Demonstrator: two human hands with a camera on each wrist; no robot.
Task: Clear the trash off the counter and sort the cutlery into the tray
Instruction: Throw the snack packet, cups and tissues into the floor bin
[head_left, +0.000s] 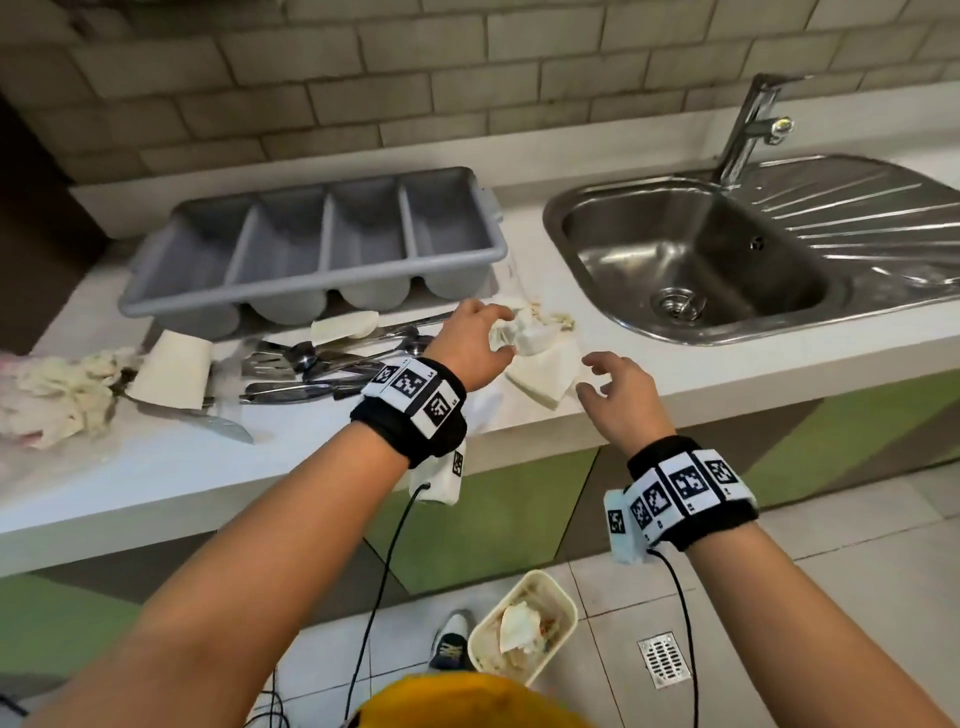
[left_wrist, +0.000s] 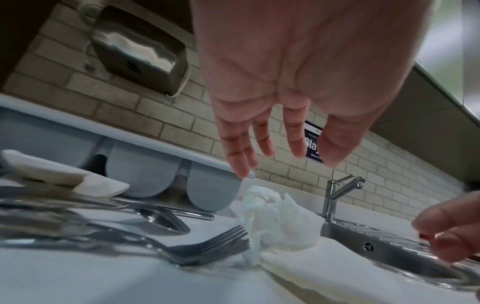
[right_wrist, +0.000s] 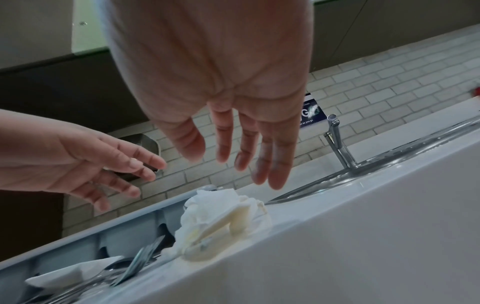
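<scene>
Both hands are spread wide, holding nothing: left hand (head_left: 475, 347) hovers right over the napkin wad (head_left: 524, 332), right hand (head_left: 621, 397) just beside it.

The white surface (head_left: 291, 467) looks smooth with a soft sheen. The grey four-compartment cutlery tray (head_left: 311, 291) is matt moulded plastic. The loose pile of forks and spoons (head_left: 311, 364) is polished, reflective metal. The crumpled white paper napkin (left_wrist: 275, 224) is soft, wrinkled and stained yellowish. The stainless steel sink (head_left: 691, 260) and its ribbed drainboard shine glossily, beside a chrome tap (head_left: 748, 130). The beige brick wall tiles (head_left: 311, 78) look matt and rough.
</scene>
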